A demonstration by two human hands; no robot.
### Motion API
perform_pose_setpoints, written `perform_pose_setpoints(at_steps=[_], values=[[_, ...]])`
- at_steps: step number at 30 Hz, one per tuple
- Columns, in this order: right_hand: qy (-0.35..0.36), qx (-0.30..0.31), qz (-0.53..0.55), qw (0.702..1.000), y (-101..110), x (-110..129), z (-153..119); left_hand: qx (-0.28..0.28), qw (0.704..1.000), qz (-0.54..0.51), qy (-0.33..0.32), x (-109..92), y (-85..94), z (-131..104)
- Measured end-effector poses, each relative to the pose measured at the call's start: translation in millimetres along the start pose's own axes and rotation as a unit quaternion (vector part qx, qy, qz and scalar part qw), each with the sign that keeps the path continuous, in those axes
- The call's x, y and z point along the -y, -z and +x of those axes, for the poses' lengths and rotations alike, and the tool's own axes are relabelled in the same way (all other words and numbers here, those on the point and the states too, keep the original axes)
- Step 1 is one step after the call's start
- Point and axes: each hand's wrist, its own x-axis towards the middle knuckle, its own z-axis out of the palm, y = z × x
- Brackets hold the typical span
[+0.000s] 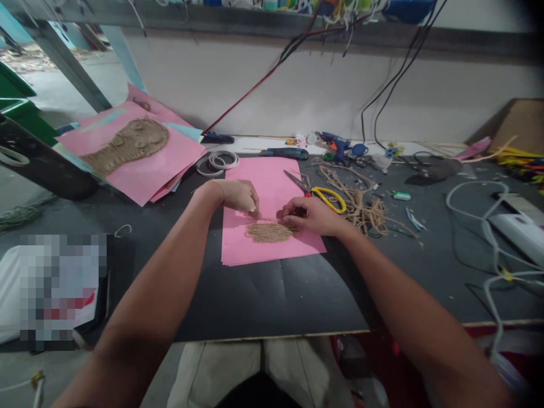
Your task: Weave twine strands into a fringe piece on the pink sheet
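Observation:
Pink paper (276, 180) lies on the dark table, bearing a patch of twine rows (272, 233) laid side by side. Just above that patch a short length of twine (270, 219) stretches between my two hands. My left hand (240, 195), with a tan covering over its back, pinches the left end with its fingers pointing down. At the right end, my right hand (310, 215) closes thumb and fingers on the same strand and rests over the paper. Yellow-handled scissors (327, 198) lie just beyond my right hand, beside a tangle of loose twine (365, 212).
Pink sheets with a twine-covered shape (131, 141) are stacked at the left. Tape rings (218, 162), a utility knife (284, 153) and a blue glue gun (338, 146) sit along the back. White cable (495, 249) loops at the right. A shelf edge (272, 25) runs overhead.

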Motion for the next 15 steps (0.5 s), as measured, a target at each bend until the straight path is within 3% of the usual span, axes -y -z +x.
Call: perform_pose_setpoints(at_steps=[15], values=[[-0.005,0.01,0.014,1.0,-2.0,-5.5,-0.8,0.009,1.0,-0.005,-0.017,-3.5,-0.4,-1.0]])
